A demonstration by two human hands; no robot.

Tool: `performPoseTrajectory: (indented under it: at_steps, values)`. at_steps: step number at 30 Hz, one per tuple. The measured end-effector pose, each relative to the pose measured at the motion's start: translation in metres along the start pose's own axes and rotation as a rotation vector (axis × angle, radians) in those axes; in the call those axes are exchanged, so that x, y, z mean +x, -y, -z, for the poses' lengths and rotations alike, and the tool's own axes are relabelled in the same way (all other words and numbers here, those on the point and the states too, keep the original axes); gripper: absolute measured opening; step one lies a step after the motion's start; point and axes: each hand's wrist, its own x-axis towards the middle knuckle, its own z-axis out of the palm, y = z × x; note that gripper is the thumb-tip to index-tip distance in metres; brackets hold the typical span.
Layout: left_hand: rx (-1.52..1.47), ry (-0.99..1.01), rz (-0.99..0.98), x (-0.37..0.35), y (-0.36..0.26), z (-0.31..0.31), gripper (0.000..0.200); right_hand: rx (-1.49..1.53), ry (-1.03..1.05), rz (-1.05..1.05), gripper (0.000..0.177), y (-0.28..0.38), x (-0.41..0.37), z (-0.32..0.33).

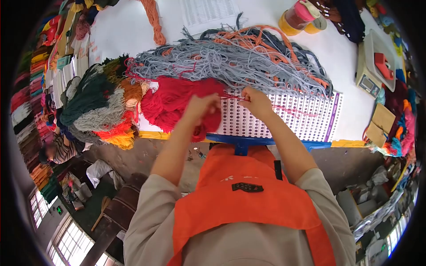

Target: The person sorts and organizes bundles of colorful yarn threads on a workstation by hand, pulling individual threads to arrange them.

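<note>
A thin strand of red yarn (232, 96) stretches between my two hands above a white board with rows of holes (248, 122). My right hand (258, 103) is closed, pinching the strand, and its loose tail trails to the right over the board. Slightly blurred, my left hand (203, 108) has its fingers drawn together at the strand's other end. Under and beside it lies a big heap of red yarn (162, 104), partly hidden by the hand and forearm. Behind the board spreads a long pile of grey yarn (213, 62) mixed with orange strands (262, 40).
At left is a pile of multicoloured yarn bundles (95, 104). A scale (368, 84) holding a red object (383, 65) stands at right, near a pink-lidded jar (299, 17). A printed sheet (208, 12) lies at the back. Another person (62, 148) is at far left.
</note>
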Motion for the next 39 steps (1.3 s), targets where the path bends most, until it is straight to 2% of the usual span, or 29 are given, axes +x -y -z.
performPoseTrajectory:
  at_steps: [1,3,5,7,8,10,11,13,14,15,16,18,20,23,25,28,30,34,36,37,39]
  values:
    - [-0.156,-0.034,-0.035,-0.025,-0.024,0.019,0.013,0.001,0.001,0.001,0.031,0.0,-0.001,-0.001]
    - [-0.453,0.122,-0.118,-0.035,-0.044,0.092,0.014,0.004,-0.021,-0.027,0.03,0.001,0.0,-0.003]
    - [-0.786,0.177,-0.329,-0.037,-0.047,0.148,0.014,0.016,0.003,-0.072,0.029,0.007,-0.001,-0.002]
    - [-0.894,-0.072,-0.474,-0.04,-0.048,0.176,0.016,-0.019,-0.049,-0.05,0.028,0.007,-0.002,-0.005]
    - [-0.751,-0.249,-0.467,-0.04,-0.045,0.18,0.027,-0.012,-0.042,-0.06,0.027,0.008,-0.003,-0.005]
    - [-0.506,-0.346,-0.415,-0.058,-0.047,0.155,0.036,0.01,-0.052,-0.075,0.028,0.008,-0.004,-0.008]
    - [-0.395,-0.256,-0.375,-0.072,-0.05,0.138,0.04,0.035,-0.053,-0.095,0.028,0.008,-0.005,-0.011]
    - [-0.305,0.0,-0.366,-0.096,-0.047,0.104,0.043,0.111,-0.137,-0.008,0.031,0.013,-0.006,-0.022]
    - [-0.213,-0.009,-0.432,-0.108,-0.049,0.075,0.044,0.152,-0.189,0.053,0.033,0.02,-0.01,-0.026]
    - [-0.361,0.105,-0.52,-0.114,-0.044,0.055,0.043,0.341,-0.262,0.071,0.028,0.046,-0.021,-0.024]
    - [-0.438,0.301,-0.542,-0.113,-0.035,0.048,0.045,0.537,-0.226,0.065,0.023,0.073,-0.032,-0.017]
    - [-0.66,0.494,-0.559,-0.128,-0.036,0.025,0.048,0.916,-0.15,0.06,0.013,0.128,-0.059,0.003]
    - [-0.759,0.56,-0.58,-0.133,-0.03,0.013,0.052,1.021,-0.031,0.092,0.015,0.166,-0.085,0.02]
    - [-0.661,0.612,-0.565,-0.146,-0.033,0.001,0.049,0.797,-0.097,0.175,0.014,0.192,-0.099,0.021]
    - [-0.582,0.574,-0.561,-0.159,-0.038,-0.005,0.046,0.753,-0.146,0.237,0.013,0.197,-0.103,0.018]
    - [-0.572,0.479,-0.608,-0.166,-0.041,-0.003,0.043,0.923,-0.133,0.202,0.008,0.201,-0.11,0.019]
    - [-0.628,0.561,-0.608,-0.165,-0.04,0.002,0.043,1.06,-0.097,0.076,0.007,0.201,-0.114,0.02]
    - [-0.645,0.588,-0.587,-0.169,-0.039,-0.001,0.044,1.141,-0.131,0.068,0.006,0.207,-0.118,0.02]
    - [-0.661,0.576,-0.549,-0.172,-0.039,-0.004,0.046,0.924,-0.162,0.118,0.007,0.208,-0.118,0.019]
    - [-0.66,0.578,-0.548,-0.173,-0.04,-0.006,0.046,0.925,-0.164,0.118,0.007,0.204,-0.116,0.016]
    - [-0.619,0.606,-0.53,-0.172,-0.041,-0.008,0.046,0.788,-0.215,0.24,0.009,0.198,-0.113,0.01]
